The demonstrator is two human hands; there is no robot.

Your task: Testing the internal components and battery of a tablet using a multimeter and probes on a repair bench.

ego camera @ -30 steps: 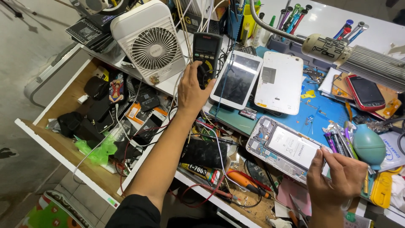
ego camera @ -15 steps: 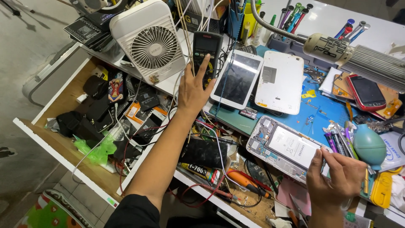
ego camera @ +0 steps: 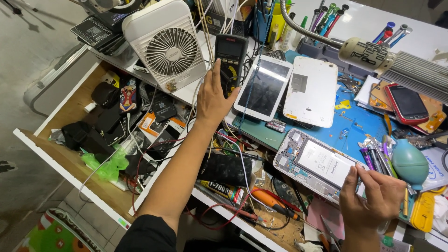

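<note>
The left hand (ego camera: 212, 100) lies flat, fingers spread, on the meter (ego camera: 230, 58) propped at the counter's back: rigid, fairly light, best gripped by its sides. The right hand (ego camera: 373, 198) pinches the opened tablet (ego camera: 317, 165), fragile, at its edge

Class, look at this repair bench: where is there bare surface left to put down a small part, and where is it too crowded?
Bare blue mat shows between the white back cover, the opened tablet and the red phone, dotted with small bits. The open drawer has bare wood along its front edge. Around the multimeter, under the left hand, cables crowd everything.
</note>
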